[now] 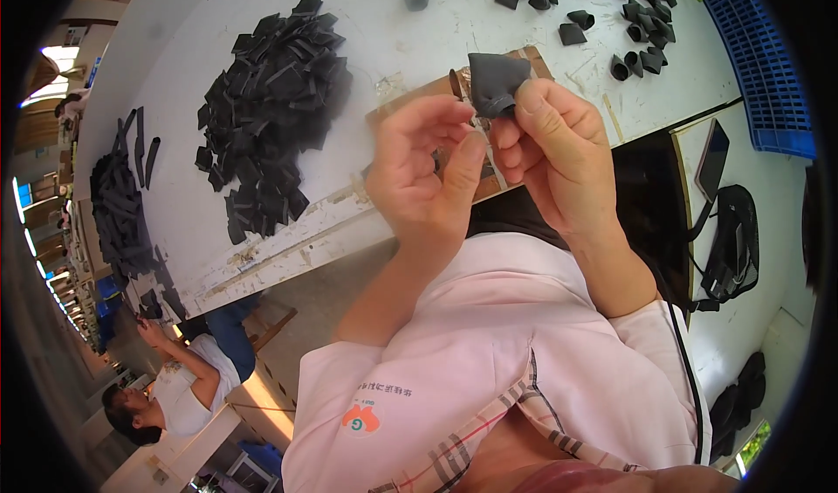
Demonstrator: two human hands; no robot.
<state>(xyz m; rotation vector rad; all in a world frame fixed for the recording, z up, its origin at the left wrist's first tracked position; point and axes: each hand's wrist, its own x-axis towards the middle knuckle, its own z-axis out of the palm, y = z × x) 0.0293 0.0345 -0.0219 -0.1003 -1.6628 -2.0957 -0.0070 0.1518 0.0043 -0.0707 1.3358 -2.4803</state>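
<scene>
Over the near edge of the white worktable, your hands work raised above a brown cardboard sheet, with bare tabletop open between the big heap of flat black pieces on your left and the scattered folded black pieces at the far right. A blue crate bounds the right side. The dark grey fabric piece stands up from your right hand, its long axis roughly upright, top pointing away from you. Your right thumb and fingers pinch its lower end shut. Your left hand curls half closed just beside it, fingertips near the lower edge; actual contact can't be told.
</scene>
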